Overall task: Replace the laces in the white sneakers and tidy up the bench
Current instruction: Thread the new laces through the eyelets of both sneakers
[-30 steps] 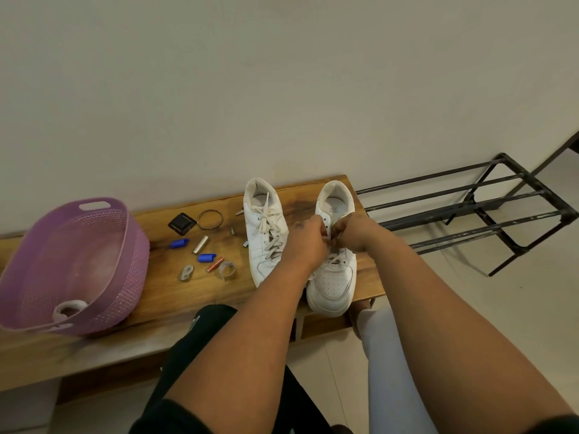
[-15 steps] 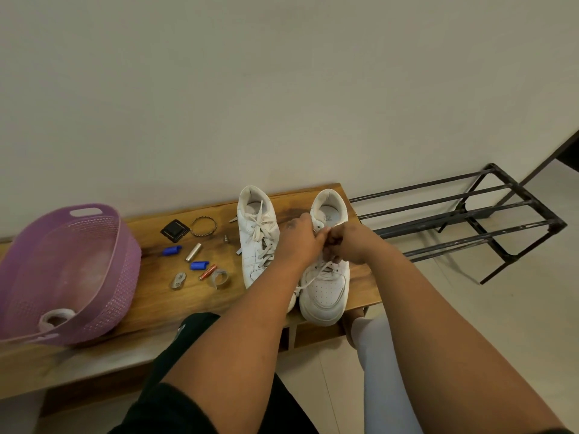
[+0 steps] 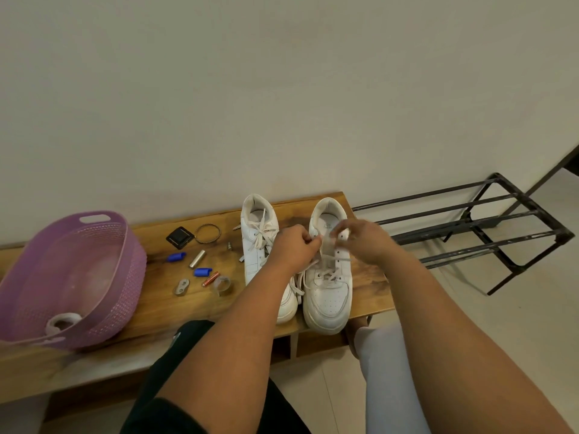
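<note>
Both hands work at the tongue of the right sneaker (image 3: pixel 327 277). The left hand (image 3: pixel 293 245) is curled, pinching the lace (image 3: pixel 326 256) at its fingertips. The right hand (image 3: pixel 360 238) has its fingers bent over the same lace, but they are blurred with motion, so I cannot tell whether they truly pinch it or only brush it.

Half a second ago the hands were pressed together over the eyelets; now they have drawn apart, and the lace stretches between them. This looks like a pull to draw the lace through or free it, so relacing of this shoe seems partway only. The left sneaker (image 3: pixel 266 252) stands just beside it on the bench (image 3: pixel 156 308), its lace loose and untied.

The purple basket (image 3: pixel 72 277) sits at the bench's far left, holding a tape roll (image 3: pixel 62 322). The clutter between basket and shoes remains: a black square (image 3: pixel 179 237), a ring (image 3: pixel 208 234), two blue caps (image 3: pixel 176 257), a metal tube (image 3: pixel 197 258). Tidying appears not yet begun.

The upper eyelets are hidden behind the hands. The basket's near edge is cut off.
</note>
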